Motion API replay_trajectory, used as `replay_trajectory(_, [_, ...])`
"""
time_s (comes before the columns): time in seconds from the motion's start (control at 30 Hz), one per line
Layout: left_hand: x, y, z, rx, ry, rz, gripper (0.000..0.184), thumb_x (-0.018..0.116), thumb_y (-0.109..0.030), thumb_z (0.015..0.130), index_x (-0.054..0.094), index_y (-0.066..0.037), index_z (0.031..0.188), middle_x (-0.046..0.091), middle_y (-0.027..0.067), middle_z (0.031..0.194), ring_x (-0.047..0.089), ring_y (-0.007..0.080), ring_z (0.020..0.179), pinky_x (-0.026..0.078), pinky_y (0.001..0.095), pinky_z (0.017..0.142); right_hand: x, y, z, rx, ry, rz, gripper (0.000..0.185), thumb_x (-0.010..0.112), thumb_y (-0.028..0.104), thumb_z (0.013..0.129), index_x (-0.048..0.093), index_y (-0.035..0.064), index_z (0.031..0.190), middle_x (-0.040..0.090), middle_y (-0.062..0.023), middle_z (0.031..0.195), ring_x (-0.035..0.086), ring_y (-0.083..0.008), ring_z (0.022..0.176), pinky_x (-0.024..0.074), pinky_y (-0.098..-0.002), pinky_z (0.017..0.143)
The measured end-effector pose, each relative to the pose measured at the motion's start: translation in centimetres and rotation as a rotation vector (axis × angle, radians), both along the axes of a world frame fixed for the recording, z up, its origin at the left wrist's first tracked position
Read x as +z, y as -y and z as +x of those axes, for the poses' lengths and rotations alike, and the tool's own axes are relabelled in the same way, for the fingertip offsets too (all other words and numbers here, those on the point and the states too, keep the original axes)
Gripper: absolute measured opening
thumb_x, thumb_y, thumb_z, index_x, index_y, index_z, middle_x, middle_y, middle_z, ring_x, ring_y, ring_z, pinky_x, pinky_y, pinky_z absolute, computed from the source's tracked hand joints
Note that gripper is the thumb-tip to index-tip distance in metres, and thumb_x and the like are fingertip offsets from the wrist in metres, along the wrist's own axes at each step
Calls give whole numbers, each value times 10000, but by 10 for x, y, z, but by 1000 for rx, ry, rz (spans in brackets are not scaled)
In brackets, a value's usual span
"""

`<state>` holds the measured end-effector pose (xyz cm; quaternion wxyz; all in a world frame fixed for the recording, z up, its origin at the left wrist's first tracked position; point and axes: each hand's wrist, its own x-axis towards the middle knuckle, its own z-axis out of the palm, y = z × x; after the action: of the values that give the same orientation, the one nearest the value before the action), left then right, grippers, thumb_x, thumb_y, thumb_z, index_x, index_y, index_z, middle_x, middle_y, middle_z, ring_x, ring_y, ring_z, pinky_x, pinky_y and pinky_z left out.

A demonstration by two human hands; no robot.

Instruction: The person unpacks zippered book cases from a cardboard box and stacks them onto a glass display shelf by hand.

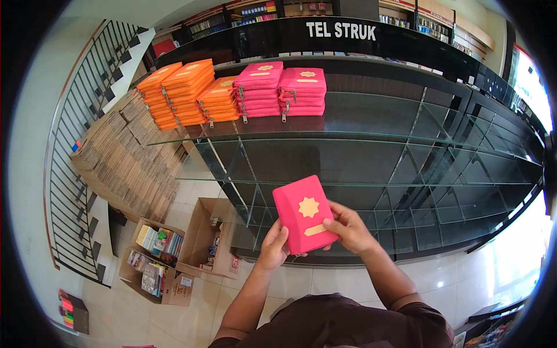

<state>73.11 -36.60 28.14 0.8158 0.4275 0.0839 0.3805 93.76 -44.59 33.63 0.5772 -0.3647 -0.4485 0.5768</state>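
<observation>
A pink zip-up book case (pixel 296 223) with a gold star and a gold label strip is held in front of me, slightly tilted. My left hand (pixel 274 246) grips its lower left edge, thumb on the side. On the lower right, my right hand (pixel 350 229) holds it with the thumb over the front near the gold strip. Beyond, on the top glass shelf (pixel 360 124), stand stacks of similar cases: orange stacks (pixel 188 93) on the left and pink stacks (pixel 258 90) beside them, their zip pulls facing me.
Lower glass shelves (pixel 348 184) extend to the right. Open cardboard boxes (pixel 200 243) with books stand on the tiled floor at lower left. Stacked flat cardboard (pixel 130 156) leans near the stair railing (pixel 75 174). A black counter (pixel 406 43) reads TEL STRUK.
</observation>
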Motion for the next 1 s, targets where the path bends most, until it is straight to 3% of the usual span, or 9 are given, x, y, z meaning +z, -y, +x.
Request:
replay_trajectory(0.07, [4,-1,-6,9,61,7,588,535,-308,1002,269,-43,1454,587,189,1205,686,287,911,590,384,753,22,-4,8,-33,-41,78,599,545,148,989,257,26,1500,630,-125,1126,671,-172,822,575,-299,559])
replay_trajectory(0.17, [-7,-11,-22,56,-190,114,630,557,-298,992,238,-48,1474,596,197,1191,689,284,914,589,366,747,66,-17,20,-117,-84,196,614,531,135,990,221,39,1512,630,-150,1125,682,-202,797,577,-319,546])
replay_trajectory(0.2, [-11,-9,-27,95,-291,114,554,512,-263,1008,272,-45,1458,608,195,1160,681,311,963,578,366,778,82,-25,25,-142,-89,259,602,529,138,991,234,30,1504,627,-151,1131,684,-210,797,579,-327,544])
replay_trajectory(0.37, [-64,1,-49,117,-456,1,574,594,-220,972,296,-38,1427,627,177,1140,684,248,917,543,313,767,148,-87,63,-242,-23,397,492,526,175,995,366,-25,1416,620,-127,1139,677,-208,849,592,-325,589])
replay_trajectory(0.47, [-74,14,-58,140,-533,-39,555,587,-199,971,312,-22,1421,626,182,1134,680,273,919,537,346,778,177,-126,77,-323,-8,331,396,530,194,996,471,-13,1328,627,-104,1110,664,-190,882,594,-313,632])
replay_trajectory(0.57, [-83,24,-69,142,-541,-83,591,632,-224,951,321,-34,1416,640,167,1126,683,232,900,522,318,764,192,-167,96,-361,106,292,349,530,202,996,499,17,1291,636,-77,1091,660,-153,898,589,-311,677])
replay_trajectory(0.7, [-93,29,-83,185,-562,-130,541,642,-219,944,370,-46,1379,647,142,1085,679,229,889,516,323,755,197,-198,111,-425,202,210,306,526,223,996,562,-7,1195,645,-85,1021,641,-154,827,570,-290,641])
replay_trajectory(0.83, [-106,28,-97,234,-574,-151,433,645,-227,940,451,-55,1287,639,91,999,673,216,859,512,319,740,197,-202,124,-333,313,146,334,619,316,944,622,19,1095,629,-20,843,549,-82,704,441,-221,533])
replay_trajectory(1.0, [-108,27,-97,269,-571,-173,359,644,-230,938,500,-66,1223,627,54,949,671,200,835,509,311,729,191,-183,109,-375,639,229,491,774,418,810,638,37,1087,579,25,791,429,-55,606,338,-225,506])
